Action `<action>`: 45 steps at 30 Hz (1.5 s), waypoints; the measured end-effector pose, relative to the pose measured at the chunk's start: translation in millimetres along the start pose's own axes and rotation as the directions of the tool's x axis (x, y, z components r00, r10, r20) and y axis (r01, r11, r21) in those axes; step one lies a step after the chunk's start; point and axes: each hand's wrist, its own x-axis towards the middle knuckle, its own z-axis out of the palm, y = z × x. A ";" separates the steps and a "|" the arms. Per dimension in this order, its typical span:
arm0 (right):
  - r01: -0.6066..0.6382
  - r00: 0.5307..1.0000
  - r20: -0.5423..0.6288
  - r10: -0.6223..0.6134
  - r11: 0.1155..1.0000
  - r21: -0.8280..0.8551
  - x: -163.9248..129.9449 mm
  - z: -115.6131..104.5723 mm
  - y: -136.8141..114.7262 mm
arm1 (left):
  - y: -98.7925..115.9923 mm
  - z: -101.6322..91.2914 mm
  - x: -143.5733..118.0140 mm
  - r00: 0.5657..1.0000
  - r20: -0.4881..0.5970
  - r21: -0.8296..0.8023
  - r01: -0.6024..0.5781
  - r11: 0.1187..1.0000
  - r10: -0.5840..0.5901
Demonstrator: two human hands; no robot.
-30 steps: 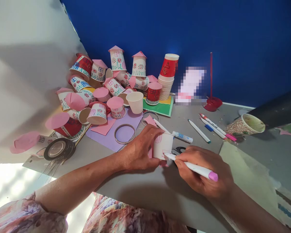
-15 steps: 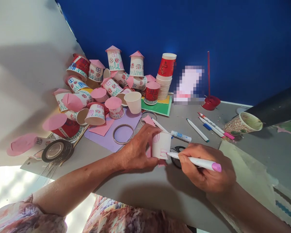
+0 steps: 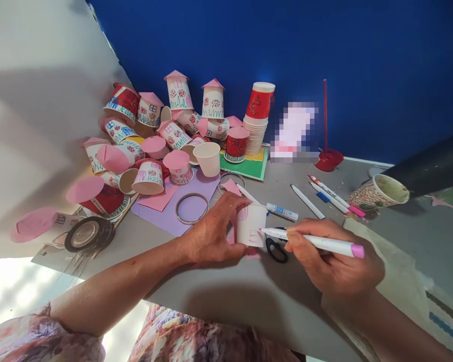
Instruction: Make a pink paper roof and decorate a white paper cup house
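My left hand (image 3: 215, 231) grips a white paper cup (image 3: 251, 221) from its left side, thumb low and fingers over the top. Pink marks show on the cup: an arched shape at upper left and a small partial outline at lower right. My right hand (image 3: 335, 256) holds a white felt-tip pen (image 3: 320, 243) with a pink end, its tip at the cup's right side by the outline. Whether the tip touches the cup I cannot tell. Black-handled scissors (image 3: 277, 251) lie behind the cup, partly hidden. Pink paper pieces (image 3: 232, 188) lie near my left hand.
Several decorated paper cups (image 3: 180, 93) with pink paper roofs crowd the left and back. A stack of cups (image 3: 255, 130) stands on a green sheet (image 3: 245, 168). Felt-tip pens (image 3: 307, 201), a glue stick (image 3: 282, 211), tape rolls (image 3: 192, 208) and a patterned cup (image 3: 375, 193) are around.
My right hand has moved right, and the pen's tip has shifted slightly left and up along the cup. More of the scissors shows. My left hand and the cup stay nearly still.
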 end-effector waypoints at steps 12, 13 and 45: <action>0.042 0.997 0.069 -0.041 0.999 -0.009 -1.7 3.8 1.1 | -0.3 0.9 -1.4 0.998 -0.011 0.057 -0.066 0.996 0.067; 0.038 0.997 0.073 -0.037 0.999 -0.010 -1.7 3.8 0.8 | -0.2 0.9 -1.5 0.998 -0.014 0.060 -0.067 0.996 0.068; -0.036 0.997 0.072 0.038 0.999 -0.026 -2.4 2.4 0.8 | 1.8 1.0 -0.6 0.998 -0.028 0.069 -0.058 0.996 0.060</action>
